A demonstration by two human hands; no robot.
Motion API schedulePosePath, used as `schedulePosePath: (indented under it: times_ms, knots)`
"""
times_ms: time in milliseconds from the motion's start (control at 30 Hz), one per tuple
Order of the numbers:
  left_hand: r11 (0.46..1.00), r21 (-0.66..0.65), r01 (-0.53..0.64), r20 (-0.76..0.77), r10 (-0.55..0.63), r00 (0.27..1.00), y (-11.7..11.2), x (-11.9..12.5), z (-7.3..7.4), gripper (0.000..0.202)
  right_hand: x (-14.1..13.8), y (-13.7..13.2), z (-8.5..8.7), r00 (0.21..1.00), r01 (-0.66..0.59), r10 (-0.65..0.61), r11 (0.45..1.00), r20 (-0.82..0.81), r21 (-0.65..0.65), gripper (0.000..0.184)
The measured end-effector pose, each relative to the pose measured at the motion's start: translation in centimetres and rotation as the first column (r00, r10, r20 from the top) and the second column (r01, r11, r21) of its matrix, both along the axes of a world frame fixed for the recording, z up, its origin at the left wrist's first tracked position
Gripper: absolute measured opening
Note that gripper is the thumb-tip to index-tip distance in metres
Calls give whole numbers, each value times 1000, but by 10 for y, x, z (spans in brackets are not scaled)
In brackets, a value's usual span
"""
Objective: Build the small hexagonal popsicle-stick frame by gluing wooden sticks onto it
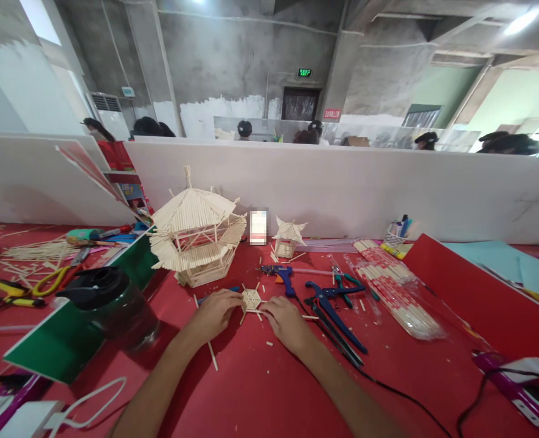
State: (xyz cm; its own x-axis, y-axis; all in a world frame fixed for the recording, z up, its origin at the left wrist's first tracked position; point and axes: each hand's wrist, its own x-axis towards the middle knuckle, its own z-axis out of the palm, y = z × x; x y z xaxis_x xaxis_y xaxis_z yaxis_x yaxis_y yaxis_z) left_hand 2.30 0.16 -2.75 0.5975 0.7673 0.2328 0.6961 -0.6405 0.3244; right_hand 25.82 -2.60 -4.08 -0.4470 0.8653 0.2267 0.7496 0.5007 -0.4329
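Observation:
A small hexagonal frame of wooden sticks, with short sticks jutting from its corners, lies on the red table between my hands. My left hand has its fingers closed at the frame's left edge. At the right edge, my right hand pinches at a corner stick. Loose sticks lie close by, one long stick below my left hand. Behind the frame stand a large stick pavilion and a smaller stick pavilion. A blue glue gun rests beyond my right hand.
Blue cutters lie to the right, near bagged bundles of sticks. A dark bottle stands left, beside a green board. A black cord crosses the right side. A white partition closes off the back; several people sit beyond it.

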Motion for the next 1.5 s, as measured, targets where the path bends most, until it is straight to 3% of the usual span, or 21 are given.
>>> schedulePosePath:
  times_ms: [1000,1500]
  knots:
    - [999,-54,-6,36,8,999,-1,0,2,55,-1,0,6,998,43,-42,999,42,-27,24]
    - [997,-73,19,64,-14,998,-2,-3,5,47,-3,-3,1,999,14,-14,1000,38,-14,23]
